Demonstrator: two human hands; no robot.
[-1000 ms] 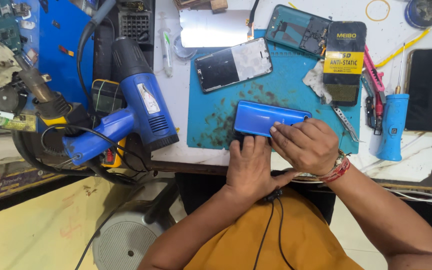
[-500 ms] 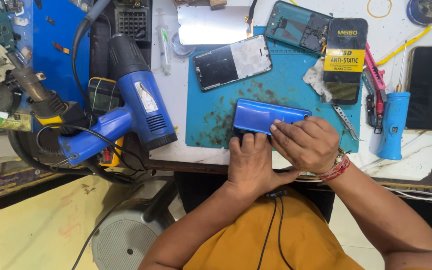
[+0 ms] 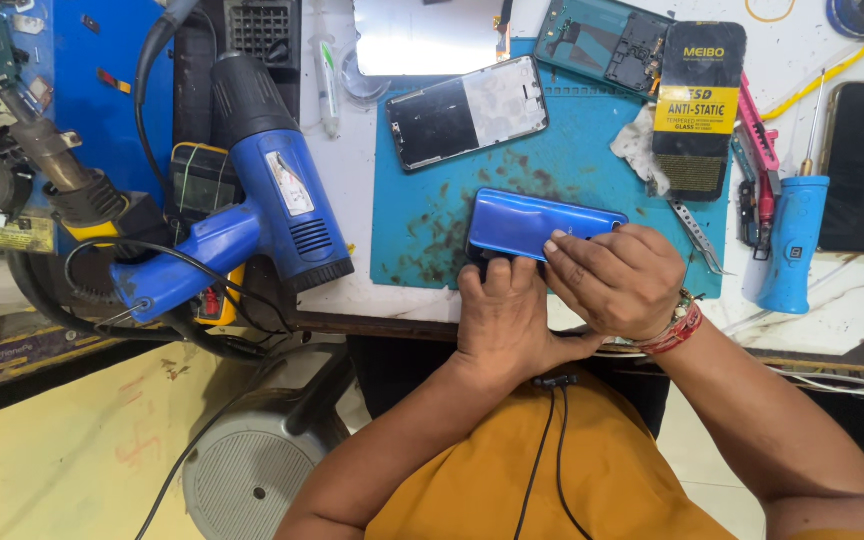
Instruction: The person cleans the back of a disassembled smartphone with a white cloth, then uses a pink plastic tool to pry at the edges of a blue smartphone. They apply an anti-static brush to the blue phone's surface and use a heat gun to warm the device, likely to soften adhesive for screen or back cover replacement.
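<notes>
A blue phone (image 3: 542, 225) is gripped at the near edge of a teal work mat (image 3: 422, 215). Its lower left corner is clasped by the left hand (image 3: 502, 315), fingers curled shut around it; its right end is pinched by the right hand (image 3: 617, 280), closed over the edge. Left of the left hand a blue heat gun (image 3: 272, 205) is laid. Beyond the hands a bare phone frame (image 3: 467, 110) is seen.

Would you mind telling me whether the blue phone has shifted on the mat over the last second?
No. The blue phone lies at the same spot on the teal mat, near its front edge, with the left hand and right hand on it as before.
</notes>
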